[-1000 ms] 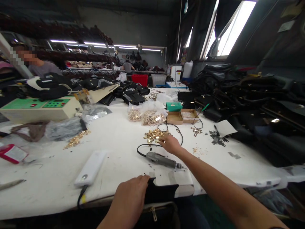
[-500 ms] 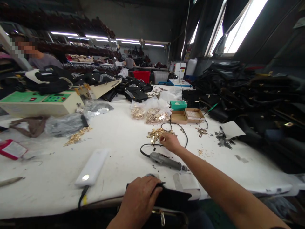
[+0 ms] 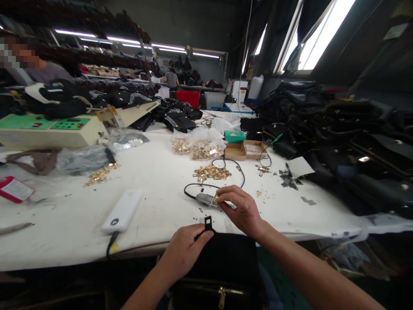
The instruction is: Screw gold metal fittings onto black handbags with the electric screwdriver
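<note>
My left hand (image 3: 185, 249) pinches the edge of a black bag flap (image 3: 230, 254), beside a small tab (image 3: 208, 222) with a rectangular hole in it. Below the flap a gold zipper (image 3: 222, 295) shows on the black bag. Between the thumb and fingers of my right hand (image 3: 241, 209) is a small gold metal frame (image 3: 214, 199), held above the table near the tab. Partly behind that hand lies a grey electric screwdriver (image 3: 204, 199) with a black cord. A pile of gold metal fittings (image 3: 211, 172) lies just beyond it.
On the white table (image 3: 155, 172) lie a white power bank (image 3: 122, 211), plastic bags of fittings (image 3: 206, 148), small cardboard boxes (image 3: 235, 152) and another gold pile (image 3: 101, 173). A cream machine (image 3: 51, 131) stands left; black bags (image 3: 322, 125) are heaped right. Other people are further back.
My right hand has come back from the gold pile towards the bag with a small metal frame. The flap has been raised, and its holed tab now shows beside my left hand.
</note>
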A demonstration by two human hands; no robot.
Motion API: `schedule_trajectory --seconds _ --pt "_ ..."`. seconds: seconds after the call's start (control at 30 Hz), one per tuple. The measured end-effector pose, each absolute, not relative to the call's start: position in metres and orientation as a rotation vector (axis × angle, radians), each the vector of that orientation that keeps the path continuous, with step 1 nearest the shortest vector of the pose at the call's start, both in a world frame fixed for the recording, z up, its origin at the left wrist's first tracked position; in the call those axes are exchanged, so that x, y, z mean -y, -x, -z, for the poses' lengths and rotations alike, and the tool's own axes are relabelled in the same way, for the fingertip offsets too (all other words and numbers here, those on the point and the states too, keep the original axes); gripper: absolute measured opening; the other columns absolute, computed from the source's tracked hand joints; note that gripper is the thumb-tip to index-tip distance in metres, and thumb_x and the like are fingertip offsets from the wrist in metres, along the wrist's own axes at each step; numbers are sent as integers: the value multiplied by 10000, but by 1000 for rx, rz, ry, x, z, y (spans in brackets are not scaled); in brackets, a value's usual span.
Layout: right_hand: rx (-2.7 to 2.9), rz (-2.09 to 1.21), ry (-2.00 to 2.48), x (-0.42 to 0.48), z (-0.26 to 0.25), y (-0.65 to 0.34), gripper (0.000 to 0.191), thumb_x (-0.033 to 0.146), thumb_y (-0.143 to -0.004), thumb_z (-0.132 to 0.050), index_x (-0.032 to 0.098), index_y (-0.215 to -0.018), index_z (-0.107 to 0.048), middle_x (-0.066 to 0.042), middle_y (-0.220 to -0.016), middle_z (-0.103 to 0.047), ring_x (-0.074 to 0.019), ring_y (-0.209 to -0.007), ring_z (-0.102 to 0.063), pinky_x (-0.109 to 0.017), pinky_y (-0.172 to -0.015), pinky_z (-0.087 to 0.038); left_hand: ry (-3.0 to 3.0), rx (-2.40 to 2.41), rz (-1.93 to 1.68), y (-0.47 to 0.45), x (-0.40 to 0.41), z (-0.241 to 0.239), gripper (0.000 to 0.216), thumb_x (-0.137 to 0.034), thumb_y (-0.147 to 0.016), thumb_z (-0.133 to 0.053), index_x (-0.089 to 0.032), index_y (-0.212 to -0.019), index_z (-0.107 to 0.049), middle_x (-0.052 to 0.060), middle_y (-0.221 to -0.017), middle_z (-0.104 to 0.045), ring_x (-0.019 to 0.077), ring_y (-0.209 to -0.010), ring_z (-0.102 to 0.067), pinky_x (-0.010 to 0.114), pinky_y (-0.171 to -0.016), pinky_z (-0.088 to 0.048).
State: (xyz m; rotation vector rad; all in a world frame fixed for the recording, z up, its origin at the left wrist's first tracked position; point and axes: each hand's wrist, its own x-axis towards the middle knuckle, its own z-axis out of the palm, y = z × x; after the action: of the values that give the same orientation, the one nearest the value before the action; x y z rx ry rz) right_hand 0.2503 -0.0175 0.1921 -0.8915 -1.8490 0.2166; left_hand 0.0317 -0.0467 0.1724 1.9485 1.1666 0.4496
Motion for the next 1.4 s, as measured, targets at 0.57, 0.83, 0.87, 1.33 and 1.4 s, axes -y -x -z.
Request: schedule_trajectory --seconds 0.57,0.83,0.87,1.33,1.4 --pt "1475 -1091 1437 37 -169 -254 238 384 -790 -776 183 -911 -732 1 -717 -681 -144 -648 -601 -263 -617 -470 -1941 -1311 -448 -43 49 -152 407 -481 -1005 -434 -216 -756 -615 -22 -729 -640 171 -723 -599 271 -658 -376" --pt "1338 -1306 1323 24 -166 -243 252 304 -746 -772 185 -968 -751 -26 -880 -753 -183 -812 -680 -311 -782 -523 -1937 -1431 -794 -46 20 -161 279 -391 -983 -524 -272 -1122 -735 3 -1083 -773 191 -940 -703 290 -854 -496" --pt "1292 -1333 1290 22 -165 -241 277 309 -730 -789 184 -973 -746 -28 -886 -753 -182 -817 -681 -314 -789 -529 -1904 -1409 -827 -48 16 -159 284 -388 -983 -528 -275 -1138 -737 3 -1101 -775 189 -940 -709 287 -855 -511" --pt "1282 -970 1351 17 -145 -248 179 367 -783 -797 208 -865 -787 -44 -855 -770 -204 -798 -705 -322 -769 -553 -1760 -1361 -706 -49 6 -139 424 -346 -875 -678 -300 -1297 -679 -19 -1028 -797 172 -833 -736 268 -790 -560" --pt "1397 -915 1335 16 -145 -248 130 327 -812 -766 226 -884 -805 -39 -860 -769 -206 -816 -705 -322 -779 -552 -1802 -1382 -670 -50 3 -140 338 -357 -886 -665 -304 -1213 -732 -13 -1033 -799 188 -876 -739 273 -789 -550"
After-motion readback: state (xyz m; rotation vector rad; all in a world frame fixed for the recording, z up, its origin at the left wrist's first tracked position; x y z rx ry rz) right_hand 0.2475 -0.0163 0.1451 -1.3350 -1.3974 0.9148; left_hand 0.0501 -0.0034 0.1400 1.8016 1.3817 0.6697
